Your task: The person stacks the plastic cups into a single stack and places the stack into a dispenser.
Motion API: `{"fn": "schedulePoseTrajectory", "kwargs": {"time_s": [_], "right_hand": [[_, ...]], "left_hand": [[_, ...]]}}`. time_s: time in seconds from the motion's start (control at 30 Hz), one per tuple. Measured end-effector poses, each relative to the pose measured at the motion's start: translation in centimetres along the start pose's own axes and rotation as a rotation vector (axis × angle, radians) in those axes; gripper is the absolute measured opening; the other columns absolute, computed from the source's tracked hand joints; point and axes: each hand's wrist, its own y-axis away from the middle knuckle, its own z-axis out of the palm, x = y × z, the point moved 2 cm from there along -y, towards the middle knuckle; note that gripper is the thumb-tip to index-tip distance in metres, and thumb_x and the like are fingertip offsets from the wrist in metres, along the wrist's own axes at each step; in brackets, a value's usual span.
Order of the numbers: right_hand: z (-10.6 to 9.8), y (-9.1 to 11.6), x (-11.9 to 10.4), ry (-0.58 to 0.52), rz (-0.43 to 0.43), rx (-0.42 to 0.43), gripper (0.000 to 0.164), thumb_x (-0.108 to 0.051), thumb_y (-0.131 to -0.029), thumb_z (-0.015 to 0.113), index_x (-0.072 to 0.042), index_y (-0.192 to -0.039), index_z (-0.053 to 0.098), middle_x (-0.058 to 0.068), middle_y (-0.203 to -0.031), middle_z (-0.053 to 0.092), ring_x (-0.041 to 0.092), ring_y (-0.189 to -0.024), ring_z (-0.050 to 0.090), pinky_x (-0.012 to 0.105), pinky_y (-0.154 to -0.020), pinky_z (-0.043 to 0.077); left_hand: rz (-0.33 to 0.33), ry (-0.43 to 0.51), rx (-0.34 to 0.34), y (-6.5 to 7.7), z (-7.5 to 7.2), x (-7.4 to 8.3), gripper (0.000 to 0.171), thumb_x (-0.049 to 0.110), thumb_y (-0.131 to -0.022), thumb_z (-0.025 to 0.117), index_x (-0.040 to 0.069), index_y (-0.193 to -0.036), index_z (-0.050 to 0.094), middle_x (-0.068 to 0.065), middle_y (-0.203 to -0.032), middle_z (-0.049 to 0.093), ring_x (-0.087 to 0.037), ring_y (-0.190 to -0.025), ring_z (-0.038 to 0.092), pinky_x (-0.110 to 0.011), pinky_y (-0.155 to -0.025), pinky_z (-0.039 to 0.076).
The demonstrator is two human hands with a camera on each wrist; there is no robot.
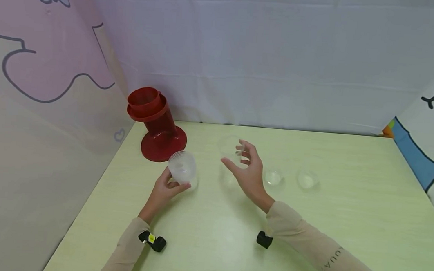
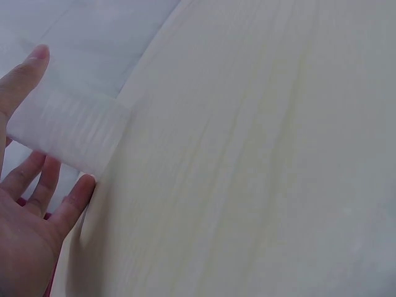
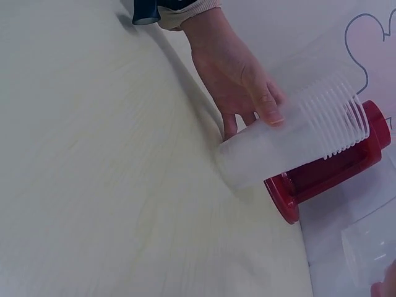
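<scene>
In the head view my left hand (image 1: 164,192) grips a stack of nested clear plastic cups (image 1: 182,167) near the table's left side. The right wrist view shows the stack (image 3: 291,133) side-on and tilted, its many rims at the upper end and the left hand (image 3: 232,74) around its lower part. To the right, my right hand (image 1: 251,176) holds a single clear plastic cup (image 1: 228,147) above the table, thumb on the near side and fingers on the far side. Two more clear cups, one nearer (image 1: 273,177) and one further right (image 1: 307,180), stand on the table beyond my right wrist.
A red stand (image 1: 163,143) with a round base and an open tube top leans at the table's back left corner, just behind the stack. White cloth (image 1: 279,65) hangs along the back edge of the pale table (image 1: 344,232). Printed cloth covers both sides.
</scene>
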Motion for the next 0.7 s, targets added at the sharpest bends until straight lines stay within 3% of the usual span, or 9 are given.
{"fn": "schedulePoseTrajectory", "kwargs": {"time_s": [0.17,0.37,0.53,0.7], "right_hand": [[0.0,-0.1,-0.6,-0.003,-0.011,-0.039,0.058,-0.008,-0.078,0.077,-0.004,-0.129,0.049,0.014,-0.116,0.058,0.027,-0.102,0.054,0.045,-0.088,0.045],[0.1,-0.2,-1.4,-0.015,-0.013,-0.083,0.059,-0.007,-0.079,0.076,-0.002,-0.131,0.048,0.016,-0.116,0.056,0.032,-0.104,0.053,0.052,-0.089,0.043],[0.2,-0.1,-1.7,-0.001,-0.018,-0.098,0.059,-0.007,-0.079,0.076,-0.002,-0.13,0.048,0.015,-0.117,0.056,0.032,-0.105,0.054,0.045,-0.088,0.045],[0.4,0.0,-2.1,-0.007,-0.036,-0.112,0.058,-0.005,-0.079,0.076,-0.001,-0.13,0.048,0.017,-0.117,0.057,0.034,-0.106,0.053,0.046,-0.088,0.046]], "left_hand": [[0.008,0.0,-0.003,0.1,0.0,0.2,0.082,0.023,-0.08,0.077,0.022,-0.146,0.027,-0.008,-0.14,0.042,-0.033,-0.107,0.057,-0.038,-0.09,0.05],[0.009,0.004,0.0,0.0,0.0,-0.1,0.082,0.022,-0.08,0.077,0.023,-0.146,0.028,-0.008,-0.14,0.042,-0.032,-0.106,0.058,-0.036,-0.09,0.05],[0.01,0.009,0.001,0.1,0.0,0.1,0.081,0.021,-0.08,0.077,0.022,-0.146,0.029,-0.008,-0.14,0.042,-0.033,-0.106,0.058,-0.036,-0.091,0.05],[0.009,-0.004,0.007,0.2,0.1,0.2,0.082,0.023,-0.08,0.077,0.022,-0.146,0.029,-0.008,-0.14,0.042,-0.032,-0.109,0.057,-0.038,-0.092,0.049]]}}
